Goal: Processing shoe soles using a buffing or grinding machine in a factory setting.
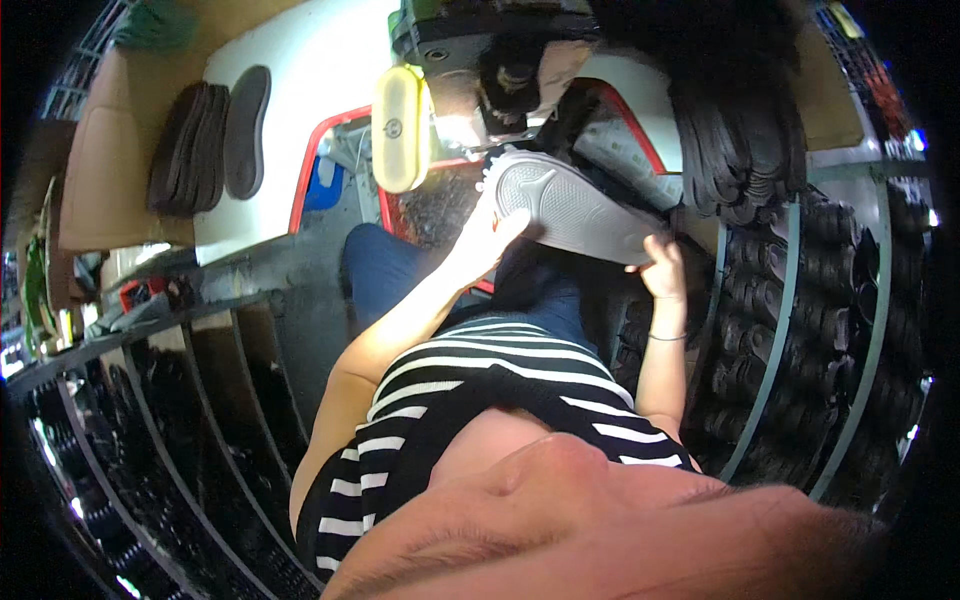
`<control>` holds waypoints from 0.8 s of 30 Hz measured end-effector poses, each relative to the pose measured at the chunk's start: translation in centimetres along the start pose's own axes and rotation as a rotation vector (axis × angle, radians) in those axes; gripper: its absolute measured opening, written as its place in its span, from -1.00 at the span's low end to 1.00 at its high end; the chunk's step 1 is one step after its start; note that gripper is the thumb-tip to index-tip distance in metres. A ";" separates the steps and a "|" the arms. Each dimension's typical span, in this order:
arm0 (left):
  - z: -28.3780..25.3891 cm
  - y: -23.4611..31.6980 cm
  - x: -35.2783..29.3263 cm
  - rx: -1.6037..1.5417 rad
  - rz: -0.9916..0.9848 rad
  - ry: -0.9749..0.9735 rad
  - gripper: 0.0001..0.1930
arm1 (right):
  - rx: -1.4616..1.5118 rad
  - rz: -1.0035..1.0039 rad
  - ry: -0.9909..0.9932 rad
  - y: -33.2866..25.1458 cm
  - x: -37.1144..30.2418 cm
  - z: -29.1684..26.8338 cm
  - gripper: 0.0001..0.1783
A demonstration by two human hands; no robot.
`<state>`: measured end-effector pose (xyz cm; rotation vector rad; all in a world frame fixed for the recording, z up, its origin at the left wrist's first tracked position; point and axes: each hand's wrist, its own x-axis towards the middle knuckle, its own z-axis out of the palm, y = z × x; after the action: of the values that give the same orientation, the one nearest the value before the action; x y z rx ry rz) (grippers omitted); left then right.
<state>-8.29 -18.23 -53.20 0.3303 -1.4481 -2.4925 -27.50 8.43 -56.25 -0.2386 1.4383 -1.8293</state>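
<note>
Grey sole (580, 212), 2 ends held
Left hand (488, 236) and right hand (660, 270) grasp it (likely light, bendy); best held by the rim.

White table (310, 60): single dark insole (247, 132), insole stack (190, 150) beside; another dark stack (740, 140), right.

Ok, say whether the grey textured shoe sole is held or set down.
Held: the left grip has the sole near one end, the right grip at the other.
</note>
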 end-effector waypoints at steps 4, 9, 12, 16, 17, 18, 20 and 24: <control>-0.6 1.9 0.0 0.473 0.195 0.255 -0.63 | -0.031 0.214 -0.279 7.0 1.2 3.8 -0.63; -0.5 6.6 0.8 1.179 0.218 0.232 -0.69 | -0.390 0.342 -0.408 10.4 1.2 10.1 -0.71; -1.3 7.0 1.7 1.377 0.268 0.221 -0.77 | -0.503 0.378 -0.510 11.5 0.8 11.7 -0.63; -1.7 6.4 1.8 1.283 0.440 0.206 -0.85 | -0.606 0.287 -0.582 11.1 0.1 14.0 -0.60; -1.7 6.4 1.6 1.281 0.435 0.210 -0.85 | -0.559 0.324 -0.591 10.5 -0.2 14.6 -0.58; -1.0 7.3 1.4 1.081 0.254 0.263 -0.80 | -0.562 0.330 -0.586 10.2 -0.3 14.7 -0.58; -0.7 8.5 1.4 0.877 0.076 0.321 -0.72 | -0.586 0.315 -0.540 9.9 -0.4 14.9 -0.57; -1.2 9.3 0.7 0.943 0.003 0.279 -0.73 | -0.597 0.353 -0.597 9.9 -0.1 13.0 -0.57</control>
<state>-7.70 -23.94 -45.72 0.7803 -2.3551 -1.4949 -15.41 -1.74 -60.57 -0.7109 1.4290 -0.8986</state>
